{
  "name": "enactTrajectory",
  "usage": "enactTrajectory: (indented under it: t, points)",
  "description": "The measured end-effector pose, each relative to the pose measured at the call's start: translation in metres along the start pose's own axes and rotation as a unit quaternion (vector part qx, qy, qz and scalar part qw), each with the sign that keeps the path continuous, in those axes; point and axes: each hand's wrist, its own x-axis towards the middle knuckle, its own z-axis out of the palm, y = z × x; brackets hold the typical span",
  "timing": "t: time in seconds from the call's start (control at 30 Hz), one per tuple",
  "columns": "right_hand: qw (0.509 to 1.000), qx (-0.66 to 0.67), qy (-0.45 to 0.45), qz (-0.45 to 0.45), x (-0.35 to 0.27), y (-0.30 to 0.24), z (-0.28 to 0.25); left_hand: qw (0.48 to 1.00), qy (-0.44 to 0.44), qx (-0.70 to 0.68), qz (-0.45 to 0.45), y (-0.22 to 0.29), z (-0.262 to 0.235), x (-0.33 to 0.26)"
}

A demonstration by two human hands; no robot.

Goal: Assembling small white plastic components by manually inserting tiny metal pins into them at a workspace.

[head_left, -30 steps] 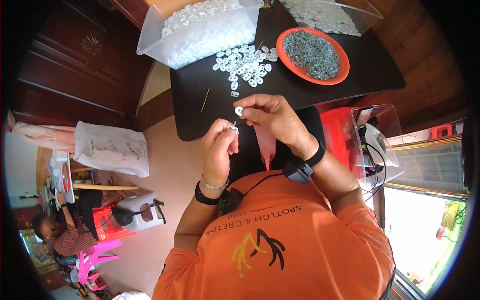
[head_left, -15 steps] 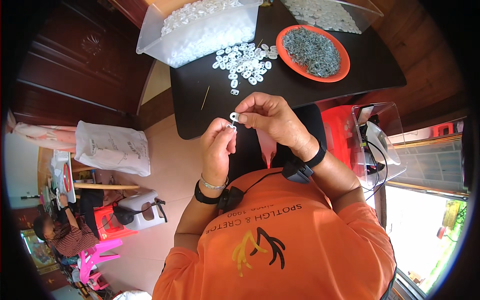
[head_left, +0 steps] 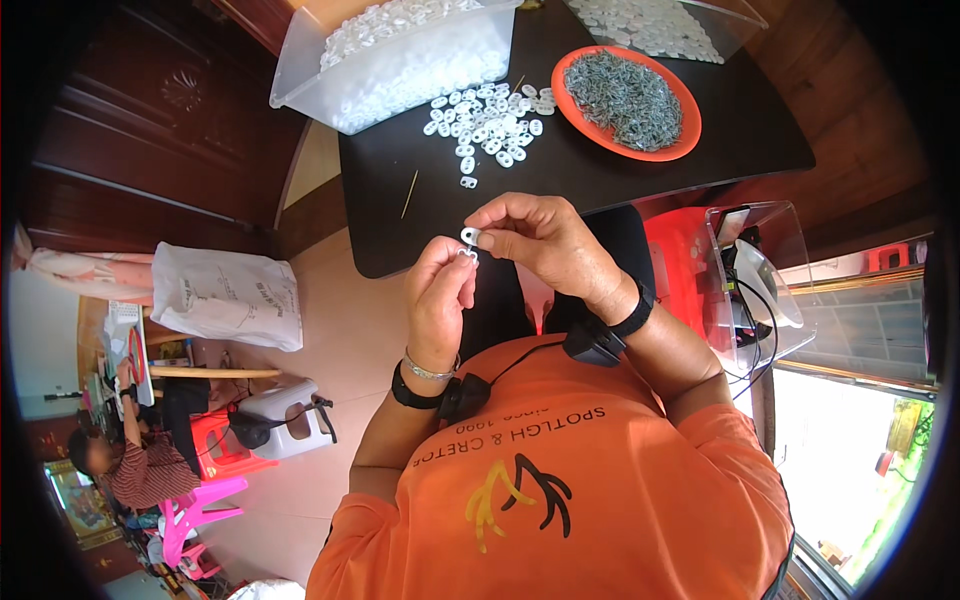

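Observation:
Above my lap, close to the table's front edge, both hands meet fingertip to fingertip. My left hand [head_left: 438, 290] is closed, pinching a small white plastic piece [head_left: 467, 254] between thumb and forefinger. Just above it, my right hand [head_left: 545, 245] pinches an oval white plastic tab [head_left: 469, 235] with a hole in it. What looks like a thin metal pin shows between the two pieces; whether it joins them is too small to tell. A loose pile of similar white tabs [head_left: 490, 125] lies on the dark table [head_left: 375, 235] beyond my hands.
An orange plate [head_left: 692, 115] heaped with small metal pins stands at the right. Behind the pile is a clear bin [head_left: 305, 88] full of white pieces. A thin stick [head_left: 410, 194] lies on the table. Another person [head_left: 150, 470] sits at far left near a white sack [head_left: 225, 297].
My right hand has shifted slightly, and the tab in it has tilted and come down closer to the left hand's piece. The other person's arm at far left has moved up.

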Motion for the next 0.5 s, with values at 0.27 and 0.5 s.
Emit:
enactTrajectory:
  t: [0.27, 0.5]
  points:
    - [0.999, -0.037, -0.002, 0.0, -0.0008, 0.0012, -0.0027, 1.0, -0.005, 0.007, 0.004, -0.0021, -0.0001, -0.0009]
    - [1.0, 0.027, 0.006, 0.008, -0.0012, 0.0024, -0.0034, 1.0, -0.001, 0.002, 0.004, -0.0031, -0.0006, -0.0007]
